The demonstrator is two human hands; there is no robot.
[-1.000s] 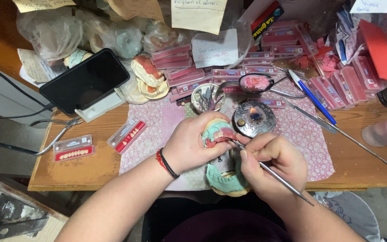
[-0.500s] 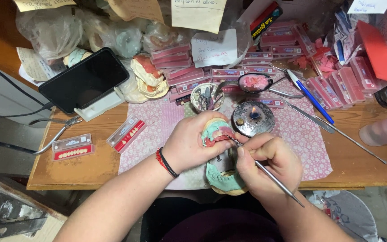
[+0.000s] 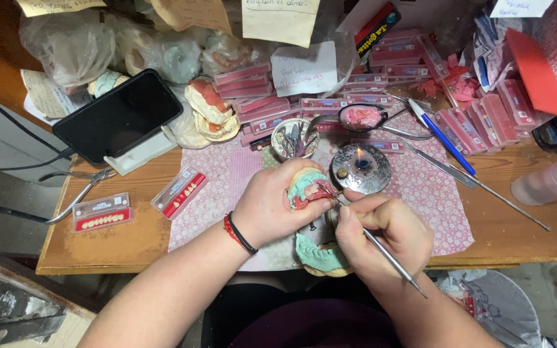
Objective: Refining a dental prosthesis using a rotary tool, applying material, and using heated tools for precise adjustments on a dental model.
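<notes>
Left hand [image 3: 272, 209] cups a green dental cast with pink wax [image 3: 307, 187] at centre; right hand [image 3: 385, 232] pinches a thin metal instrument [image 3: 388, 258], tip at the wax. Spirit lamp [image 3: 360, 169] at one o'clock. The cast is probably rigid but brittle, the wax soft: best held by the base.

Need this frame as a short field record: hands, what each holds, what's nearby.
left hand: grips a green dental cast with pink wax
right hand: holds a thin metal tool, tip at the cast
below hands: second green cast at the desk edge
behind hands: small lit burner, spoon of pink wax
left of desk: phone on a stand, tooth cards
</notes>
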